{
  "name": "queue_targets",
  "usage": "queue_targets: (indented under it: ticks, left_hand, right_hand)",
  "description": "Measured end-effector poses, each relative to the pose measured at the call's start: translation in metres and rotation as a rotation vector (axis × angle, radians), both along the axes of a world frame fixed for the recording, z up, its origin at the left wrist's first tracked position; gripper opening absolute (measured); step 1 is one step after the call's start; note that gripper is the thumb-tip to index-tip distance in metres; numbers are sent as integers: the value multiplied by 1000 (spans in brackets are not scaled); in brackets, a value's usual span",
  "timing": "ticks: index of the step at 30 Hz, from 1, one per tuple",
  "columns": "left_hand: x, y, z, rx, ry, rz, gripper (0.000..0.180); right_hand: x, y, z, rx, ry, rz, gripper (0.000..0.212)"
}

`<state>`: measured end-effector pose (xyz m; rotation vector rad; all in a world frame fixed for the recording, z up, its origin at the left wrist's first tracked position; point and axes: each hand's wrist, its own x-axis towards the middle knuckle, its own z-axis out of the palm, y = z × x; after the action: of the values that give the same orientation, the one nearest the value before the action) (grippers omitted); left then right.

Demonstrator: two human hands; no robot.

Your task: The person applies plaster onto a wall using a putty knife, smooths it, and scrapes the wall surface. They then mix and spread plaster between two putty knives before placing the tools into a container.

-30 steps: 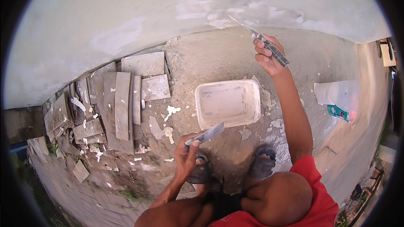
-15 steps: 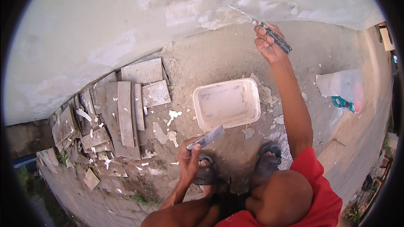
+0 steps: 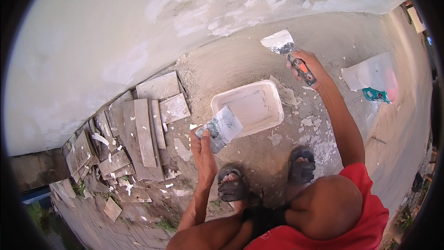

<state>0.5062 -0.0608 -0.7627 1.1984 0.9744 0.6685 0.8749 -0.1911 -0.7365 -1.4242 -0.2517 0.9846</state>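
My right hand [image 3: 306, 67] is closed round the dark, orange-marked handle of a putty knife [image 3: 280, 42]. White paste coats its broad blade, which points up and left toward the wall [image 3: 194, 14]. In my left hand [image 3: 202, 150] is a flat metal scraper blade [image 3: 223, 127], smeared with greenish-grey and white, pinched at its left end. That blade overlaps the near left corner of a white rectangular tub [image 3: 249, 132], whose inside is coated with pale residue. Uneven white patches of filler show low on the wall.
Broken boards and tiles [image 3: 143, 129] lie stacked along the wall at left. White flakes [image 3: 319, 141] litter the ground around my sandalled feet [image 3: 233, 185]. At right lies a translucent bag [image 3: 367, 71] with a teal printed part.
My right hand has come down from the wall, turning the putty knife so its coated face shows. My left hand has risen, bringing the scraper blade flatter and over the tub's edge.
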Motion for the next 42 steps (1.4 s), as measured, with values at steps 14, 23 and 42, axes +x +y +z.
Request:
queue_targets:
  ticks: [14, 23, 42]
  left_hand:
    - [-6, -3, 0, -40, -46, -59, 19]
    - [0, -6, 1, -50, -50, -48, 19]
    - [-12, -2, 8, -44, -78, -51, 21]
  right_hand:
    - [48, 94, -57, 187, 574, 3, 19]
    - [102, 135, -29, 455, 962, -46, 17]
    - [-2, 100, -42, 88, 184, -459, 35]
